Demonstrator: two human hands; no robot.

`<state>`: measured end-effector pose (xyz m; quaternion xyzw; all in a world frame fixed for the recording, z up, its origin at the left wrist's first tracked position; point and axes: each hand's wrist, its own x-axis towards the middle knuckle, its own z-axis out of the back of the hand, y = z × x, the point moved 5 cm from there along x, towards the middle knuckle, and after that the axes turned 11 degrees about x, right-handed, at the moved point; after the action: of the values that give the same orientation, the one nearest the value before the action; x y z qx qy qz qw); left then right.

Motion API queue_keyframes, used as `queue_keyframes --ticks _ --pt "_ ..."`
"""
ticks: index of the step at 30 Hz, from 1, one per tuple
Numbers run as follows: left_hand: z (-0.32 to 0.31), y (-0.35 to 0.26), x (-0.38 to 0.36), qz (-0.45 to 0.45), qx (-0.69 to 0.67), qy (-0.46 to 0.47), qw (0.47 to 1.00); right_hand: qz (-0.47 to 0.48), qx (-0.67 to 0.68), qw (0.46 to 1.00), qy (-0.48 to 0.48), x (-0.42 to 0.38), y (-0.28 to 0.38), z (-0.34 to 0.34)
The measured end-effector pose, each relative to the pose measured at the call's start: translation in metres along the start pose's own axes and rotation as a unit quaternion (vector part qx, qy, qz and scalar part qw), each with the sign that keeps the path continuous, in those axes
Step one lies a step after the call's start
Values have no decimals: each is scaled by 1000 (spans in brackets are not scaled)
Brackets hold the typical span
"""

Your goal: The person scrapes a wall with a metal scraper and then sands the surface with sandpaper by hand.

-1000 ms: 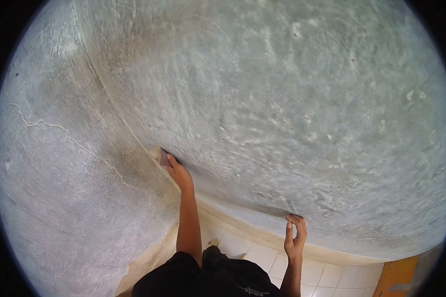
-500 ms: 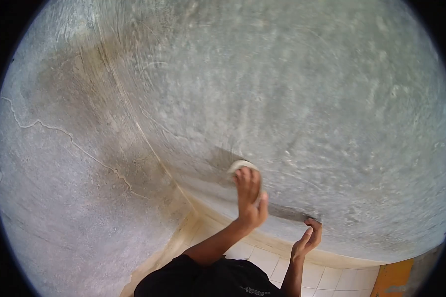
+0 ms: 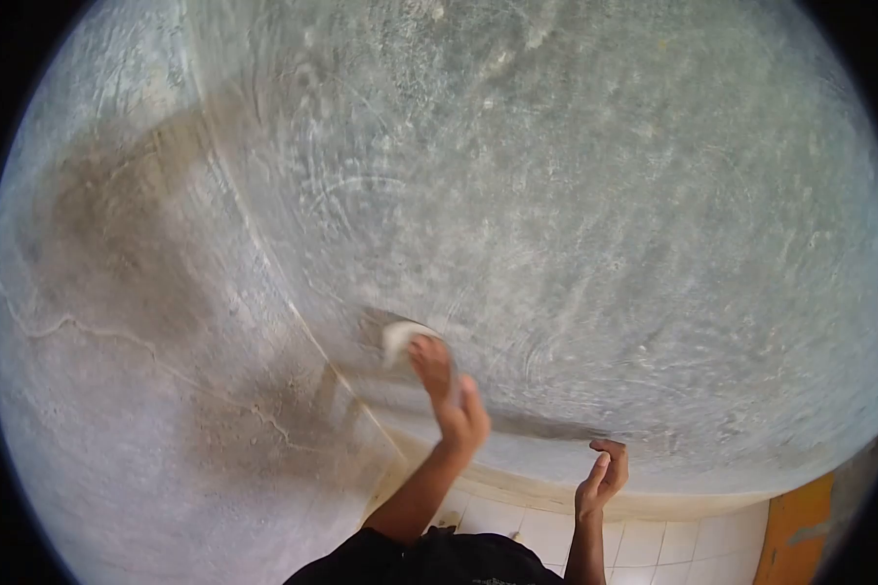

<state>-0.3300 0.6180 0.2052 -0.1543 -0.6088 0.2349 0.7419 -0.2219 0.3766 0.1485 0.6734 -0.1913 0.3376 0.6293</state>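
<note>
My left hand (image 3: 447,392) is pressed to the grey wall (image 3: 595,244) with a pale, off-white pad or folded sheet (image 3: 400,341) under its fingers. Motion smears the pad, so its exact kind cannot be made out. The fingers lie over its right side and the thumb stands apart. Lower and to the right, my right hand (image 3: 603,478) is raised close to the wall with bent fingers and the thumb apart. Its fingertips seem to rest on the surface, and nothing shows in it.
A second wall (image 3: 117,409) with a thin wavy crack and brownish patches meets the first along a slanting corner line at left. White floor tiles (image 3: 644,544) lie below. An orange panel (image 3: 795,531) stands at the lower right.
My left hand has slid left along the wall with the pale pad, nearer the corner. My right hand stays in nearly the same place; the view has tilted slightly.
</note>
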Motion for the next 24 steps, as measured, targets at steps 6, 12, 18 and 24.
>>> queue_keyframes --ticks 6,12,18,24 --pt "-35 -32 -85 -257 -20 226 939 35 -12 999 -32 2 18 -23" --pt "-32 -48 -58 -321 -21 203 925 143 -85 985 -45 -6 50 -25" --pt "-21 -97 1 -382 -40 180 906 307 -172 936 -1 29 92 -42" --pt "-23 -92 -4 -412 -104 241 873 306 -142 923 187 60 109 -55"
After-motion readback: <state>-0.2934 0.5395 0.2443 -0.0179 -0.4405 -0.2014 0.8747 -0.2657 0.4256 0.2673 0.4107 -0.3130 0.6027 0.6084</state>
